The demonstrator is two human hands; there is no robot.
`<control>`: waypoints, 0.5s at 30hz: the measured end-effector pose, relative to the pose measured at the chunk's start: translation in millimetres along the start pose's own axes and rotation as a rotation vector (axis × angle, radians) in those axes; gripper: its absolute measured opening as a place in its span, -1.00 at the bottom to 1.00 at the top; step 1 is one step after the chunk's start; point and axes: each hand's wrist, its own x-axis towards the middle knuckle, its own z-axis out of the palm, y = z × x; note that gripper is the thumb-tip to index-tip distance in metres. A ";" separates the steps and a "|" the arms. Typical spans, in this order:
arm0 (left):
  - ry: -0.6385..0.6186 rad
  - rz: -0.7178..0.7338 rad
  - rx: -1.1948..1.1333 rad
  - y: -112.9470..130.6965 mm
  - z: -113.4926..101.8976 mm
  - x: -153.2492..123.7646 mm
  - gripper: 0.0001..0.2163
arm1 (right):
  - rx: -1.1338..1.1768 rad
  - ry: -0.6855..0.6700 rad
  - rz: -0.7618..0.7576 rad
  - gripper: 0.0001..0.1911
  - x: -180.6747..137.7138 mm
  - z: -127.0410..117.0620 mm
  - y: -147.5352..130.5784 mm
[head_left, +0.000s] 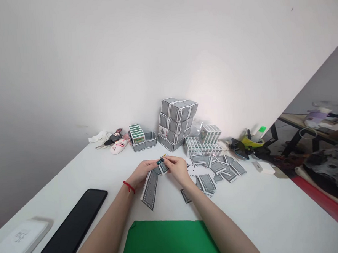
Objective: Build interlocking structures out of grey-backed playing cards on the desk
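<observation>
My left hand (pixel 143 171) and my right hand (pixel 178 168) meet over the middle of the white table (pixel 277 207). Both pinch the top end of a long strip of folded grey-backed playing cards (pixel 150 189), which hangs down and left to the tabletop. A red cord sits on my left wrist. Loose grey-backed cards (pixel 217 169) lie scattered just right of my right hand. Behind my hands stands a tall block of folded cards (pixel 176 122), with a lower flat block (pixel 201 143) to its right.
A small card box holding green-backed decks (pixel 139 138) sits at the back left beside keys and a pink charm (pixel 117 144). A black phone (pixel 69 232) and a white device (pixel 17 244) lie near left. A green sheet (pixel 167 241) lies at the front edge. Clutter (pixel 248 144) fills the right corner.
</observation>
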 end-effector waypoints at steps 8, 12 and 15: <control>-0.030 0.012 0.084 -2.1 -2.7 1.2 -0.66 | -0.077 -0.162 0.211 -0.55 5.9 -16.1 3.5; -0.034 0.048 0.134 -5.5 -5.3 4.5 -0.66 | -0.051 -0.267 0.317 -0.47 4.3 -12.7 4.9; -0.033 0.081 0.170 -6.1 -5.8 6.0 -0.66 | -0.029 -0.309 0.336 -0.54 3.1 -12.9 2.5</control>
